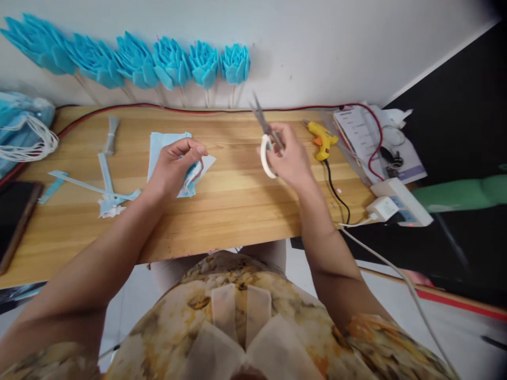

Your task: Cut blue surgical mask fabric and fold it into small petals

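Observation:
My right hand grips a pair of scissors by the white handles, above the table. The blades point up and away from me and are slightly blurred. My left hand is closed, its thumb and fingers pinched round small light blue and white cut pieces. Their exact number and shape are partly hidden by the hand. Under and behind that hand lies a light blue fabric-like sheet or stack, with a pale pointed corner showing on its right.
Blue flowers on sticks lean against the wall. Cut strips and a phone lie left, near a bag with white cord. At right are a yellow glue gun, papers and a power strip with cables.

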`<state>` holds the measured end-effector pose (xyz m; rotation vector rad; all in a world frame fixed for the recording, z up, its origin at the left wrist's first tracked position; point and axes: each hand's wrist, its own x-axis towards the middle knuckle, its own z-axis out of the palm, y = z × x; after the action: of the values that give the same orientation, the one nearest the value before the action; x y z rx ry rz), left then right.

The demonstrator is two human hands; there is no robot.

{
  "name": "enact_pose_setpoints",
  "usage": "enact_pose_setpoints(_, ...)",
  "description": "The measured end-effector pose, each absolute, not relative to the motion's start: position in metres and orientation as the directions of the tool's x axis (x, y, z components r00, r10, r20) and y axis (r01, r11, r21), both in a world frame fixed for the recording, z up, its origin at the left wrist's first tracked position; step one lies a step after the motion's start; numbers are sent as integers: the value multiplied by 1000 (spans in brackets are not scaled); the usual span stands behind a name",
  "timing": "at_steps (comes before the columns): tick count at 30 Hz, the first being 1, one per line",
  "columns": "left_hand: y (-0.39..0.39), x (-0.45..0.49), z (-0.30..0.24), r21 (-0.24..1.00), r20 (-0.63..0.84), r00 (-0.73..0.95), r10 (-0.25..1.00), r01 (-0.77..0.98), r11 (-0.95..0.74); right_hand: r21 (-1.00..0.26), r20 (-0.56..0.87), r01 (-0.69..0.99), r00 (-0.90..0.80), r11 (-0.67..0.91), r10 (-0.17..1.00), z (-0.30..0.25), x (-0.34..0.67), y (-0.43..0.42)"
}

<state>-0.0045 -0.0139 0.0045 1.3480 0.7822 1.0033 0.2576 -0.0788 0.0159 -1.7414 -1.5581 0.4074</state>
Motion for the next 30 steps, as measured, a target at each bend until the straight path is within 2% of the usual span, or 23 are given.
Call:
enact_pose_setpoints(5, -10, -5, 2, 990, 80, 414, 907, -138, -25, -420, 272, 901, 241, -111, 932, 1, 321, -97)
enact_pose_setpoints(8, -10, -4, 3, 990, 57, 416, 908, -141, 2, -365, 241, 920, 238, -139, 941, -4, 330, -108)
enact_pose_setpoints(11, -10, -4, 3, 988, 32, 430, 902, -152, 37, -430, 178, 893, 233, -137, 956, -1, 314, -113)
enact_pose_setpoints(16, -8, -5, 1, 990, 23, 428, 904, -133, 37, -747, 77, 664, 141, -37, 987, 4, 274, -117)
enact_pose_setpoints(22, -8, -6, 1, 989, 40, 439, 898, -147, 28, -772, 38, 633, 141, -61, 989, 1, 253, -127)
enact_pose_setpoints(24, -9, -7, 3, 991, 54, 500, 865, -136, 17, -893, 8, 447, 139, -56, 990, 3, 246, -129)
enact_pose_setpoints(26, -13, -8, 7, 997, 53, 580, 813, -77, -10, -993, -50, 100, 91, -59, 995, 8, 237, -130)
enact_pose_setpoints(28, -19, -8, 12, 998, 30, 636, 771, 22, -58, -976, -95, -199, 19, -89, 995, 16, 229, -128)
enact_pose_setpoints(30, -27, -5, 16, 981, 23, 663, 748, 129, -145, -940, -108, -328, 16, -97, 994, 24, 223, -125)
